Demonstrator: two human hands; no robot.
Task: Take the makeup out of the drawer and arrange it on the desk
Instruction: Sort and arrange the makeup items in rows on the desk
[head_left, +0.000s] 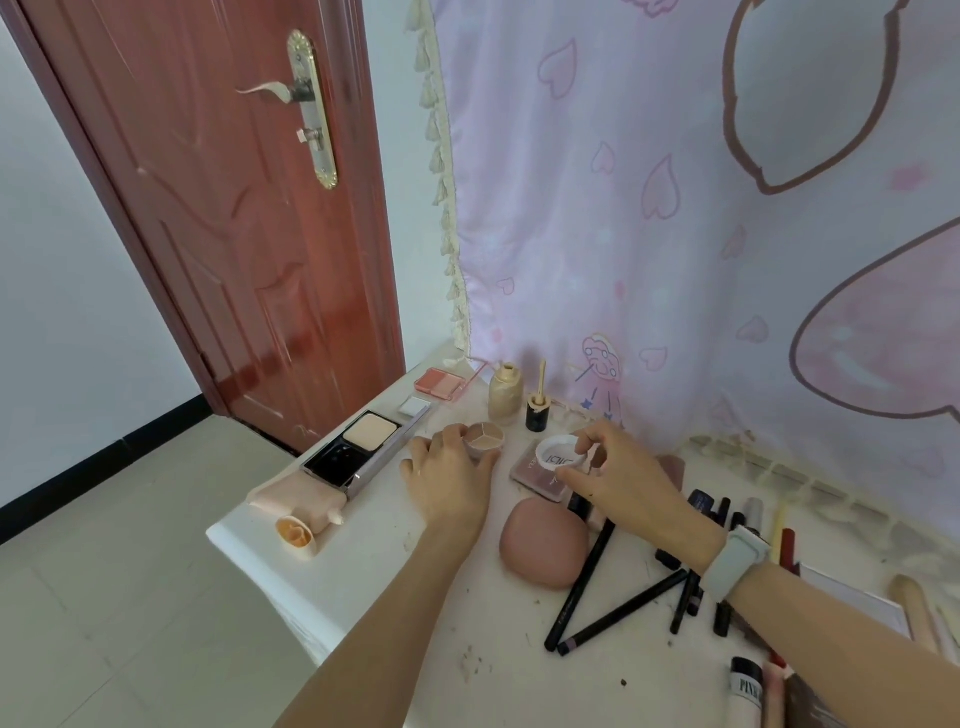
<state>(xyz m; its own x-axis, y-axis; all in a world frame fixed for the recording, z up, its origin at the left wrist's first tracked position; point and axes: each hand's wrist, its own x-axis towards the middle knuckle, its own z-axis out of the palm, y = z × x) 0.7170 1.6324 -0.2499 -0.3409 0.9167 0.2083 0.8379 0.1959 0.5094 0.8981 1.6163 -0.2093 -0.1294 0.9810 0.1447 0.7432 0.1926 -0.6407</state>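
From my feed the left hand (451, 480) covers the near side of the small round pot (484, 439). White tube (748, 693) at near right — cut by the bottom edge, print unreadable past "PIN". Pencils (691, 597) pass under the right wrist — far ends hidden.

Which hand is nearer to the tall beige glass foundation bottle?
Left. The left hand grips a small round pot just below the beige bottle; the right hand is farther right.

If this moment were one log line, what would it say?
left hand: grips open pot | right hand: pinches white lid | desk
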